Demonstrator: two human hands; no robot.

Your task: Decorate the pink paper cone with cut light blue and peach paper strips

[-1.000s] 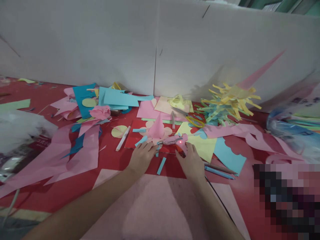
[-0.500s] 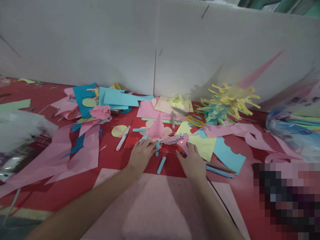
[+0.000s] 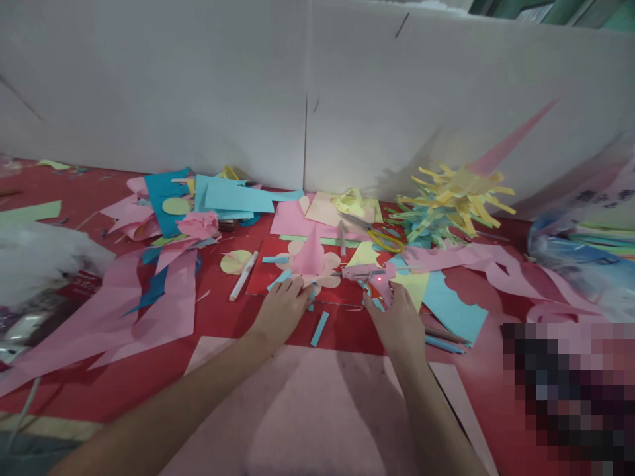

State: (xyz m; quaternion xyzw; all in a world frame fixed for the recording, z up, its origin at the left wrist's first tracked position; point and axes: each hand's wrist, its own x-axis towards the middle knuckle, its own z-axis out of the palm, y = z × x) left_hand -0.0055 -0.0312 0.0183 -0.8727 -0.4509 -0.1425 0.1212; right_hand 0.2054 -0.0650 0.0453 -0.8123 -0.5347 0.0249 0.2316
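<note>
Pink cone — red card, yellow-handled scissors

Craft work area, type of building unclear. Red counter strewn with cut paper, centre scissors.

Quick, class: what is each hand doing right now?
Left hand: fingers at a small blue strip; grip unclear.
Right hand: closed around the pink glue gun.

The view comes from 1 camera (worn on the head), facing forward and angled down across the desk. The forearms enter from the bottom edge; the left hand and right hand lie at close range, below centre. An upright white panel fills the upper background.
</note>
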